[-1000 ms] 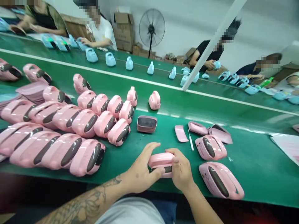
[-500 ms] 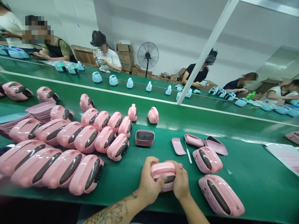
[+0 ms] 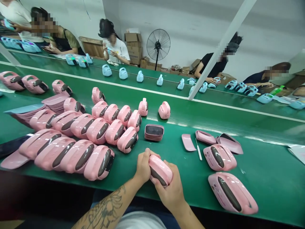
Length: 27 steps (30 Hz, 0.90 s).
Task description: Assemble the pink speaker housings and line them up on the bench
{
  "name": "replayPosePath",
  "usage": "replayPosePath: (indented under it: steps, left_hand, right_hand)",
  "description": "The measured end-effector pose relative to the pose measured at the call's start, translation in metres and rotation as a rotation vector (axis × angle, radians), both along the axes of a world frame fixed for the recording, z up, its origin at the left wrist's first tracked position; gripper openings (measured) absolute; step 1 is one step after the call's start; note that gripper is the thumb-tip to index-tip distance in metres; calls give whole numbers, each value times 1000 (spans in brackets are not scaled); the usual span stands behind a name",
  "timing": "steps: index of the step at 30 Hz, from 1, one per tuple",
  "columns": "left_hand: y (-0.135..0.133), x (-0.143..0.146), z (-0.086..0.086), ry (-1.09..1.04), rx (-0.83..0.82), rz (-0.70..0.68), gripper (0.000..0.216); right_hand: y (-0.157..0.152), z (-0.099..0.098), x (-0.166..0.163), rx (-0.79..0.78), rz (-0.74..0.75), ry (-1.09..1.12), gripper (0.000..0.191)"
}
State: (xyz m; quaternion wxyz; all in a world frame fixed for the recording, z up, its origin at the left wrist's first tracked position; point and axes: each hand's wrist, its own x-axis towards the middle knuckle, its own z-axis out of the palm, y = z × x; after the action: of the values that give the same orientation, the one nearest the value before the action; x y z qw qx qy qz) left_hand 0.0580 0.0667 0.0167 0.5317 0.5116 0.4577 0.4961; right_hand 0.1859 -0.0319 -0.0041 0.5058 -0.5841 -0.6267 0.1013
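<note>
Between both hands, just above the near edge of the green bench, is a glossy pink plastic housing with a long dark window along its side. My left hand is closed round its left end, and my right hand grips the right end with the thumb at the front lower edge. Fingers cover both ends of the housing. To the right rest two similar pink housings, a nearer one and a farther one. A white-handled tool lies beside a loose curved pink panel.
Rows of pink housings fill the left side of the bench. A stack of dark-topped pink pieces sits ahead of my hands. Beyond a white rail, co-workers handle blue housings near a standing fan.
The pink housing has turned in my hands, so its top and dark window now slant down to the right. My view has shifted a little, and both hands still hold it.
</note>
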Motion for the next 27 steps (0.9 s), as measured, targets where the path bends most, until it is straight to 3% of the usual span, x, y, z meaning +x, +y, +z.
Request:
replayPosePath:
  steps: [2,4,6,9,12,15,19,23,25,27]
  left_hand:
    - [7,9,7,0,69,-20,82]
    - [21,19,15,6,175,-16,76]
    - [38,25,20,38,307,33,57]
    - [56,25,19,131,511,137,30]
    - [60,18,7,244,688,172,15]
    - [57,11,-1,354,815,223,15]
    - [59,8,-4,468,846,347,24]
    - [66,11,-7,538,782,392,33]
    - [67,13,-8,555,760,392,34]
    - [68,14,-9,563,754,392,33]
  right_hand:
    - [6,16,10,-23,-14,-20,62]
    - [28,42,26,-83,-149,26,63]
    - [71,71,47,-72,-473,141,63]
    - [159,107,85,-2,-684,186,56]
    - [240,119,115,-49,-785,213,42]
    - [286,109,128,-142,-800,219,40]
    - [302,85,130,-229,-786,185,41]
    - [291,75,126,-245,-765,90,43]
    - [275,71,117,-248,-681,31,43]
    - [254,65,103,-290,-505,-26,40]
